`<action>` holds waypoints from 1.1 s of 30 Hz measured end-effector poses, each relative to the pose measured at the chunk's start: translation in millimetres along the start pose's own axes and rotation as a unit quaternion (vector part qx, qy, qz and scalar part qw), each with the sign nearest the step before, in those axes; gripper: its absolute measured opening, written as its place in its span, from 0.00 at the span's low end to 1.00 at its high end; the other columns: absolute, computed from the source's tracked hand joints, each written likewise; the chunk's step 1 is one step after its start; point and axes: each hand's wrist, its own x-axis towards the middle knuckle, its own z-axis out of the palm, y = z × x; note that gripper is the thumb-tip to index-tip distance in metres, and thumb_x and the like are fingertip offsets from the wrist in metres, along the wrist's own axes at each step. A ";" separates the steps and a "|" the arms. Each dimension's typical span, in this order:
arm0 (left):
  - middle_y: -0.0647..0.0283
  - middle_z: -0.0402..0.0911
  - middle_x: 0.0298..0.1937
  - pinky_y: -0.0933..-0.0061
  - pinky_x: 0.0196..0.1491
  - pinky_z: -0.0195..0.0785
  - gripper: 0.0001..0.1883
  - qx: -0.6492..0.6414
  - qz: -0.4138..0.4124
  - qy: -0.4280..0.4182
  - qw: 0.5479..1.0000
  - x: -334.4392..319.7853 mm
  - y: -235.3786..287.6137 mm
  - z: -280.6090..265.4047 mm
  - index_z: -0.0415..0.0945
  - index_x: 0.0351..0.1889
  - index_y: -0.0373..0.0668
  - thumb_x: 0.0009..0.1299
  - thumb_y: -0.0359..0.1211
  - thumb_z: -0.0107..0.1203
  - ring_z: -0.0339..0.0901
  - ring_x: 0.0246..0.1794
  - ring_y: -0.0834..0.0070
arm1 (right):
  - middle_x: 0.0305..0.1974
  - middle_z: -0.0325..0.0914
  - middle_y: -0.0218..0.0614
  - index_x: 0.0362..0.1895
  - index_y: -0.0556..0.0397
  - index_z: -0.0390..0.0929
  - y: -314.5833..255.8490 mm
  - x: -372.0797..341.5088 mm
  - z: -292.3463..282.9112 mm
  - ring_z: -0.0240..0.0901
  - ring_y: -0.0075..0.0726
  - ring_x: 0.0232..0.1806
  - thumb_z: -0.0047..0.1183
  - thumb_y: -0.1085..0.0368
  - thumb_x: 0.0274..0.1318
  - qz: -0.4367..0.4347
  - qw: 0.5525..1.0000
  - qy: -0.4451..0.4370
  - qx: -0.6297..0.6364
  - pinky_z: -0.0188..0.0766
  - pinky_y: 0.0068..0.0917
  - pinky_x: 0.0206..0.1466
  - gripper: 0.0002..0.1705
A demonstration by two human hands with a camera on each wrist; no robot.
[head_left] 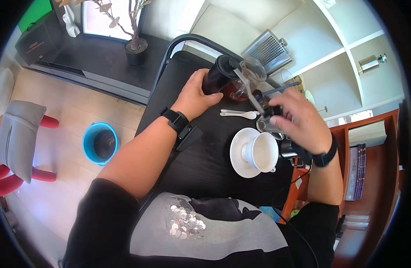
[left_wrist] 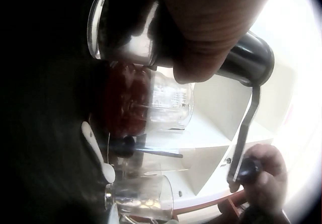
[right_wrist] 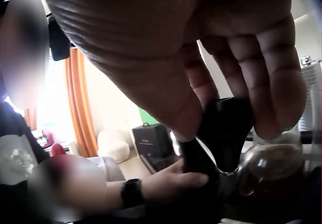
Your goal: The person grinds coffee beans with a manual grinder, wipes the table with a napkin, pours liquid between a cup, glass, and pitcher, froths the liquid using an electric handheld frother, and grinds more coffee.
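Red-brown liquid (left_wrist: 128, 100) sits in a glass server (left_wrist: 173, 95) beside the upright hand grinder (head_left: 214, 81), left hand (head_left: 195, 94) wrapped round it, right hand (head_left: 302, 119) pinching its rightward-pointing crank (head_left: 249, 92) knob (left_wrist: 250, 170).

And down on the floor, there's a blue bucket (head_left: 91, 134), with a grey seat (head_left: 22, 138) on red legs just across from it! Up along the low dark cabinet (head_left: 94, 59), a black box (head_left: 35, 44) takes one end, then a white ornament (head_left: 70, 23), then a potted plant (head_left: 136, 53), its branches crossing a bright framed panel (head_left: 106, 20)! Swing right: white shelving (head_left: 324, 20), then a reddish-brown bookcase (head_left: 379, 178) with purple-spined books (head_left: 360, 172) standing in a row, and over in the right wrist view, an orange curtain (right_wrist: 79, 98) hangs beside the bright window (right_wrist: 56, 98)
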 end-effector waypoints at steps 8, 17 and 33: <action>0.56 0.69 0.46 0.68 0.53 0.61 0.30 -0.155 -0.045 -0.029 0.987 7.6 -24.2 5.3 0.65 0.50 0.38 0.50 0.35 0.63 0.68 0.49 0.64 | 0.34 0.63 0.40 0.40 0.54 0.70 -68.3 43.6 29.3 0.67 0.45 0.35 0.58 0.72 0.37 -0.235 0.971 -0.041 0.030 0.66 0.32 0.36 0.20; 0.53 0.70 0.48 0.67 0.52 0.61 0.30 0.046 0.064 -0.050 0.996 3.5 -16.8 2.6 0.65 0.51 0.36 0.50 0.32 0.63 0.68 0.50 0.63 | 0.34 0.66 0.42 0.42 0.53 0.69 -62.7 168.8 45.1 0.67 0.49 0.37 0.51 0.65 0.46 -0.350 0.933 0.071 -0.039 0.65 0.37 0.40 0.16; 0.56 0.70 0.45 0.74 0.51 0.61 0.32 0.013 0.021 -0.025 0.999 0.3 -3.5 2.4 0.61 0.53 0.34 0.51 0.31 0.63 0.68 0.46 0.71 | 0.27 0.71 0.43 0.43 0.53 0.73 -19.8 207.8 11.8 0.68 0.42 0.30 0.49 0.59 0.51 -0.206 0.978 0.004 -0.027 0.65 0.32 0.36 0.17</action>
